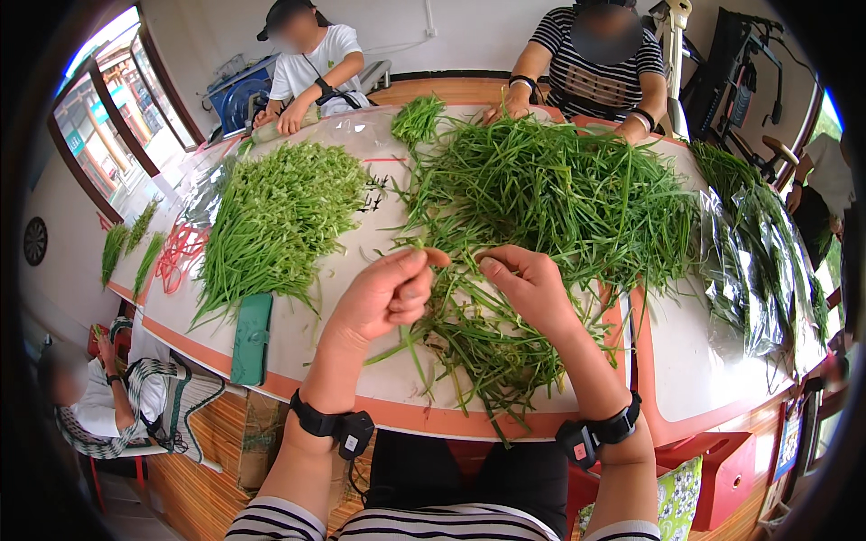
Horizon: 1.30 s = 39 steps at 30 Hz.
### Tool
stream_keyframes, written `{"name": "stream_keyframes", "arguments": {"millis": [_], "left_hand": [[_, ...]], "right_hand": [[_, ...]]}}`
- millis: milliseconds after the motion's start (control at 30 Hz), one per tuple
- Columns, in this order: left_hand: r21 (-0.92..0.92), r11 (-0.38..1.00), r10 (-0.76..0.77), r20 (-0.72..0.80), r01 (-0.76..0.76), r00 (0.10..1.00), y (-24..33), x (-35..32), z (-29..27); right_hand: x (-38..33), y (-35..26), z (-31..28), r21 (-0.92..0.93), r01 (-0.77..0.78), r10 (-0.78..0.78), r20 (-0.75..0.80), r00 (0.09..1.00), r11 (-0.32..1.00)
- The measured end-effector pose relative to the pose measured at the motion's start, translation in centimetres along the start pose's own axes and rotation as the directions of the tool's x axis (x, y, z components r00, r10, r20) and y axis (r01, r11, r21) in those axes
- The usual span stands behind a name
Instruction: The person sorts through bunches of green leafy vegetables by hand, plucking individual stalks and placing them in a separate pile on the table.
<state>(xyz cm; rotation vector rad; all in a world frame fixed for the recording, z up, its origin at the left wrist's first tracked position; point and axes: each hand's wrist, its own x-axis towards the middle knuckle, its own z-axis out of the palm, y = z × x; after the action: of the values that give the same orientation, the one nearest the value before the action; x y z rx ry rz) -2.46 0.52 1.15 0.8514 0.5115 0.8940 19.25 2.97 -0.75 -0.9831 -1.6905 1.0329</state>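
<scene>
Step in hand: I judge this to be sorting or trimming green stalks one at a time; both hands are raised over the near edge of the table (397, 397).
Left hand: the left hand (390, 293) is curled shut, thumb against forefinger, pinching what looks like the end of a thin green stalk (456, 260); I cannot tell how firm the grip is.
Right hand: the right hand (532, 287) is likewise closed, fingertips together at about 9 o'clock of the palm, on the other end of the same stalk.
Stalk position: it spans the small gap between the two hands, above the loose heap (483, 347) lying directly under the wrists.
Next move, my judgement: it calls for a steady pinch and a clean pull apart, then a clear place to lay the piece down.
Surroundings: a tidy aligned pile (275, 216) lies at 10 o'clock, a large tangled pile (559, 189) at 12 to 1 o'clock, a green flat case (252, 338) at 9 o'clock, bagged greens (753, 261) at 3 o'clock.
Other people: two sit across the table at 12 o'clock, one low at 8 o'clock.
Obstructions: stray stalks under the hands could snag; nothing else stands in the way.
</scene>
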Motion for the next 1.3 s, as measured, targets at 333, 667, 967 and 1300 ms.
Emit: {"name": "stream_keyframes", "arguments": {"millis": [333,667,967,1300], "left_hand": [[-0.332,0.902,0.372,0.271,-0.277,0.888,2.1,-2.2,-2.1],[-0.248,0.934,0.242,-0.086,-0.256,0.966,1.1,-0.1,-2.9],[-0.204,0.94,0.234,-0.191,-0.272,0.953,0.9,0.5,-3.8],[-0.146,0.962,0.205,-0.181,-0.232,0.962,0.6,0.4,-3.2]], "right_hand": [[-1.7,0.5,2.4,-0.429,0.341,-0.151,0.418,0.896,0.836],[1.7,1.5,2.2,-0.496,0.221,-0.148,0.184,0.972,0.84],[7.2,2.9,5.1,-0.736,0.068,0.125,0.205,0.971,0.674],[4.2,1.6,3.0,-0.523,-0.037,0.117,0.121,0.986,0.852]]}}
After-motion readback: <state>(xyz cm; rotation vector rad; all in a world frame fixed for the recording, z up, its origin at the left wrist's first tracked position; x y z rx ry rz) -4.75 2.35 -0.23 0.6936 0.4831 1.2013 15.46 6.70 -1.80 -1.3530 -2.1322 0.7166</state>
